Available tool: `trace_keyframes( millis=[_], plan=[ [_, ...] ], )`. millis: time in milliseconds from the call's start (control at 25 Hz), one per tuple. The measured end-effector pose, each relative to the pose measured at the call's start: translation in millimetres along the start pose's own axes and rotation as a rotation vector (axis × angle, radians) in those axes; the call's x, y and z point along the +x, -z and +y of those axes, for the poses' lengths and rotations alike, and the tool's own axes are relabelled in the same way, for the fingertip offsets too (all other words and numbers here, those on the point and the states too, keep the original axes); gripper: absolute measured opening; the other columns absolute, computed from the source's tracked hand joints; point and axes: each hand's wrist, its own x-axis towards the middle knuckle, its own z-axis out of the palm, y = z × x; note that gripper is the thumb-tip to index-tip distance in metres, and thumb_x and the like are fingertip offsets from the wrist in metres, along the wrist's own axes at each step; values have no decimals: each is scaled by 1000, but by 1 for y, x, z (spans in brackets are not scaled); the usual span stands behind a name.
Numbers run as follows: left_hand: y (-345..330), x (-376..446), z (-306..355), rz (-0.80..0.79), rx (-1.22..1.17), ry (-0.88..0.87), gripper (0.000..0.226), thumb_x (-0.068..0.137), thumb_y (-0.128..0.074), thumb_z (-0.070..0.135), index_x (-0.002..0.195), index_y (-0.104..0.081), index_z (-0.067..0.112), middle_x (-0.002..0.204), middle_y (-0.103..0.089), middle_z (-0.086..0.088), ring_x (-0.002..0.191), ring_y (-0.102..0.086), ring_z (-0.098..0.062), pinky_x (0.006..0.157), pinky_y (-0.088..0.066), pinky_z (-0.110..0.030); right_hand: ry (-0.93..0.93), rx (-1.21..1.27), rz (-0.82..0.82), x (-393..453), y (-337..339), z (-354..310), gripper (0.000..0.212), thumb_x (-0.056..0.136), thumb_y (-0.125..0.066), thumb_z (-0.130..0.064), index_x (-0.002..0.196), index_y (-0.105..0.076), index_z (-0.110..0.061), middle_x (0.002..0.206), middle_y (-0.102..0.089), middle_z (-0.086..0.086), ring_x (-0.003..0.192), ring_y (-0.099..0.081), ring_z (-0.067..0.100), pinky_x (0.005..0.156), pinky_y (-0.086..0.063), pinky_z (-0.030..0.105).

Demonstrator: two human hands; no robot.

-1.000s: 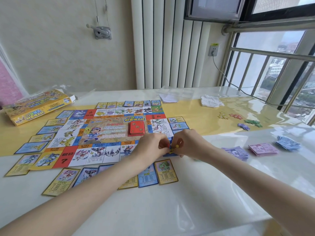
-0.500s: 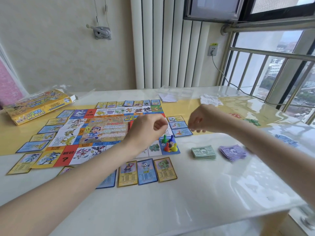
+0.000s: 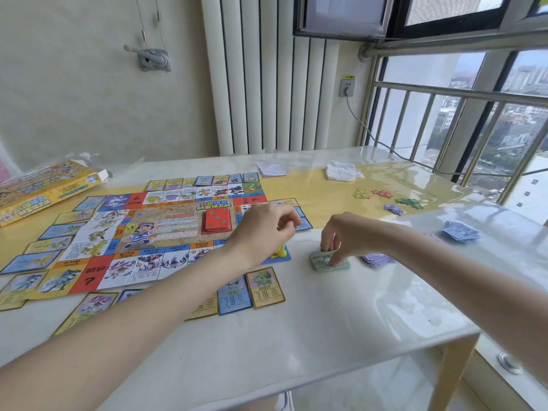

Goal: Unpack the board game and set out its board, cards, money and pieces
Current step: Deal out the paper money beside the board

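Right hand (image 3: 341,235) dropped onto green money stack (image 3: 329,261), near table edge (image 3: 326,378).

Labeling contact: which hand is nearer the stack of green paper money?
Right. The right hand pinches the stack of green paper money from above; the left hand hovers over the game board's near corner, loosely curled, apart from it.
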Motion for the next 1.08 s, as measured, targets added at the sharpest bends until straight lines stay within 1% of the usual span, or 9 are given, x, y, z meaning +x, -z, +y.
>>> trace_keyframes(
  millis=[200, 320, 400, 520, 640, 720, 760, 960, 1080],
  plan=[
    [5, 3, -1, 27, -61, 44, 19, 88, -52, 4, 86, -70, 12, 77, -66, 5, 74, -64, -9, 71, -51, -18, -39, -70, -91, 0, 7, -12, 33, 75, -74, -22, 103, -61, -13, 96, -56, 0, 90, -52, 19, 74, -42, 30],
    [2, -1, 0, 18, -73, 26, 20, 88, -51, 2, 88, -70, 9, 81, -66, 4, 78, -65, -11, 73, -53, -19, -49, -39, -131, -1, 4, -13, 31, 75, -73, -21, 97, -52, -19, 98, -54, -1, 88, -49, 19, 63, -36, 27],
    [3, -2, 1, 32, -108, 38, 20, 88, -51, 2, 88, -69, 10, 81, -66, 5, 78, -66, -11, 74, -53, -21, -52, 52, -143, -4, 9, -11, 33, 76, -72, -17, 104, -54, -22, 90, -55, -5, 84, -51, 17, 62, -37, 24],
    [9, 13, 4, 175, -360, 182, 19, 89, -51, 5, 96, -66, 15, 93, -66, 4, 89, -64, -12, 85, -50, -24, -60, 584, 218, 2, 36, -8, 31, 78, -69, -5, 104, -60, -18, 78, -57, -3, 79, -53, 18, 67, -41, 25],
    [12, 35, 15, 134, -936, 470, 15, 91, -49, 10, 101, -59, 14, 104, -60, -4, 96, -57, -17, 89, -46, -29, 36, 1173, 443, 13, 58, -23, 31, 80, -64, 3, 109, -58, -4, 83, -61, 8, 76, -59, 21, 77, -50, 29],
    [15, 43, 24, 9, -1426, 589, 21, 94, -40, 11, 98, -59, 5, 100, -59, -15, 91, -57, -25, 88, -47, -33, 97, 1237, 482, 22, 58, -36, 25, 82, -63, 1, 105, -58, -8, 84, -63, 8, 75, -60, 20, 79, -50, 31],
    [17, 46, 24, -22, -1545, 597, 26, 94, -36, 12, 98, -59, 1, 97, -59, -18, 91, -57, -28, 89, -48, -36, 99, 1233, 499, 26, 57, -39, 24, 82, -63, 0, 104, -58, -9, 83, -64, 6, 74, -60, 19, 77, -49, 31],
    [30, 61, 10, -111, -1520, 573, 30, 94, -30, 13, 103, -55, 0, 94, -59, -20, 88, -58, -31, 95, -43, -43, 84, 1171, 542, 46, 55, -36, 24, 83, -65, -3, 105, -64, -10, 82, -67, 1, 78, -61, 17, 77, -50, 34],
    [32, 72, 3, -105, -1533, 569, 28, 97, -28, 10, 107, -53, 0, 98, -59, -20, 88, -59, -28, 91, -47, -42, 118, 1126, 593, 61, 55, -37, 28, 82, -65, -5, 110, -65, -10, 93, -64, 6, 73, -60, 12, 62, -52, 15]
  ],
)
